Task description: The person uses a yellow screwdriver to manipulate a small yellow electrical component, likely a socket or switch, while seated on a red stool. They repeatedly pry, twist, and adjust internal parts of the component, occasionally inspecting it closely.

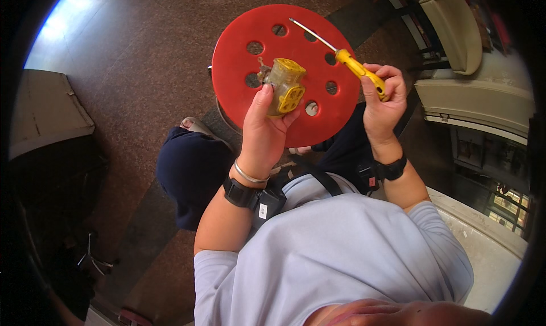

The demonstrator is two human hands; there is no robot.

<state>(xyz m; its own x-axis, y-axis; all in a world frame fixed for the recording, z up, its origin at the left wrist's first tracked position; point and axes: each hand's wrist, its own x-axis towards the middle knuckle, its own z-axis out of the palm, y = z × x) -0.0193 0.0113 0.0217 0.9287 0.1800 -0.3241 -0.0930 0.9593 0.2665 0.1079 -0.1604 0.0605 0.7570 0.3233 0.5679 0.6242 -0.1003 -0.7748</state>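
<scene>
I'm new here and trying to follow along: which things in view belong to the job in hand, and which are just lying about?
In the job:
yellow screwdriver, in the right hand
clear-and-yellow block, in the left hand
red stool, probably, beneath the block

Just about:
cream chair-like piece, upper right
pale cabinet-like piece, left

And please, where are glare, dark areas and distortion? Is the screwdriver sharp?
Head view: strong glare on the floor at upper left; deep shadow at lower left; black fisheye rim; the pale panel at right seems bowed; the screwdriver looks fairly sharp.
</scene>
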